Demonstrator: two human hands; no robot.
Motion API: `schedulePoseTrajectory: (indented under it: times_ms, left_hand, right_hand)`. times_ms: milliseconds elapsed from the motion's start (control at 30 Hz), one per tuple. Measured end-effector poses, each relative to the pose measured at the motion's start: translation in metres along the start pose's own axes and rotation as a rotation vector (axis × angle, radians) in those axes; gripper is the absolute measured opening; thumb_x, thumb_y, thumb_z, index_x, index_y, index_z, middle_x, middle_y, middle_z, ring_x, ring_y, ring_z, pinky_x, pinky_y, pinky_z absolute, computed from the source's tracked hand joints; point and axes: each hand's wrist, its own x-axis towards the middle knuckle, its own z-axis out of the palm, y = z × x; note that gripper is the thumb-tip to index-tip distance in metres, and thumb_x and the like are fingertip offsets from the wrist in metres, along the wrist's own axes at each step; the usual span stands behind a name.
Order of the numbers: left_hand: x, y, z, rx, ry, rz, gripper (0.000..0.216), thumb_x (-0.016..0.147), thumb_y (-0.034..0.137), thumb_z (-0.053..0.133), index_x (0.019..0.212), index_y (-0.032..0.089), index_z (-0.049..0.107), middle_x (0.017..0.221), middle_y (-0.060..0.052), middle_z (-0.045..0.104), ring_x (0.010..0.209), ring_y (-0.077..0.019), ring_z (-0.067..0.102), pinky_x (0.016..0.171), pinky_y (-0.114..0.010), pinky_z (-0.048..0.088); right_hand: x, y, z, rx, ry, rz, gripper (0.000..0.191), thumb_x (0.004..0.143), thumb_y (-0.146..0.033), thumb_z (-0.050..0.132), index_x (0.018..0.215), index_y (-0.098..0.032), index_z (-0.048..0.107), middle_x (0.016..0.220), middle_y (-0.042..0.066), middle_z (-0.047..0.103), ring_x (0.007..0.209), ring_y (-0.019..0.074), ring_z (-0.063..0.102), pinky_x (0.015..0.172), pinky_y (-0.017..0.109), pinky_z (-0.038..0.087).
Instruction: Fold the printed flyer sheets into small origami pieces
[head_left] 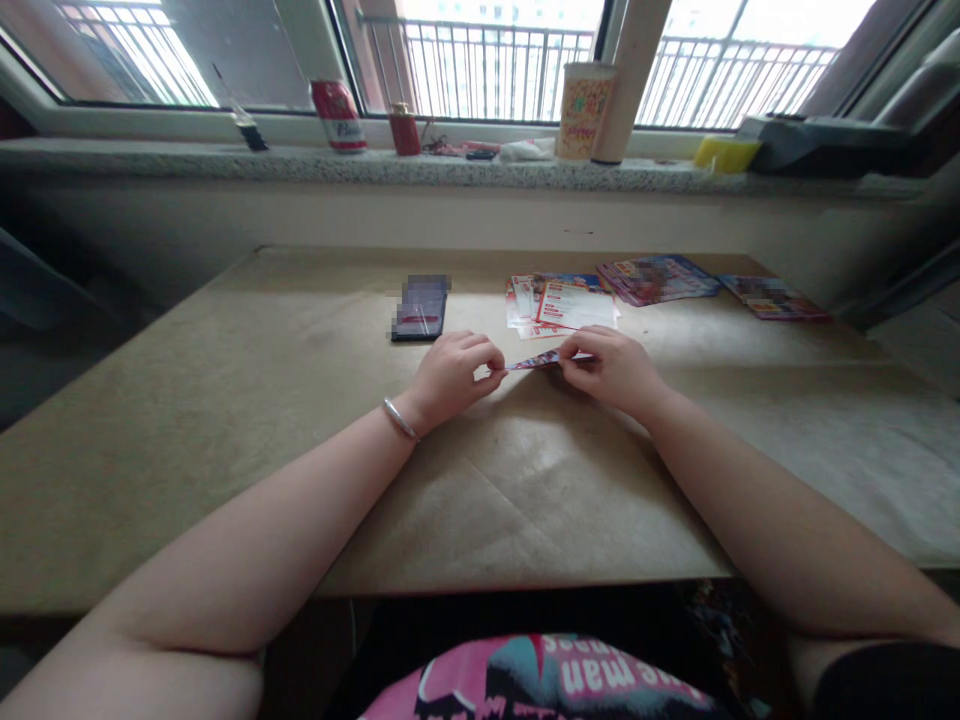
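Between my two hands a thin piece of printed paper [534, 361] is stretched, seen almost edge-on just above the table. My left hand [459, 375] pinches its left end between thumb and fingers; a silver bangle [401, 419] circles that wrist. At the other end my right hand [609, 368] grips the paper with thumb and fingers. Right behind it lies a loose pile of printed leaflets [576, 304], white with red and blue. A dark phone [421, 308] rests beyond my left hand.
More colourful leaflets [660, 278] lie at the back right, with another small stack [772, 297] farther right. On the stone windowsill [465, 172] stand a red can [337, 116], a red bottle [404, 131], a patterned paper cup [585, 112] and a yellow object [726, 154]. The table [225, 420] meets the wall behind.
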Motion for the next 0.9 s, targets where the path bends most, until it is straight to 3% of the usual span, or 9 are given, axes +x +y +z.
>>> schedulePoseTrajectory:
  times_ms: [900]
  left_hand:
    - [-0.001, -0.003, -0.001, -0.03, -0.021, -0.017, 0.008, 0.083, 0.021, 0.059, 0.075, 0.018, 0.06, 0.078, -0.001, 0.067, 0.073, -0.0152, 0.058, 0.072, -0.028, 0.044]
  right_hand:
    - [-0.001, 0.013, -0.005, 0.011, 0.005, 0.013, 0.006, 0.074, -0.019, 0.057, 0.073, -0.022, 0.063, 0.079, 0.001, 0.068, 0.07, 0.0156, 0.06, 0.065, 0.027, 0.044]
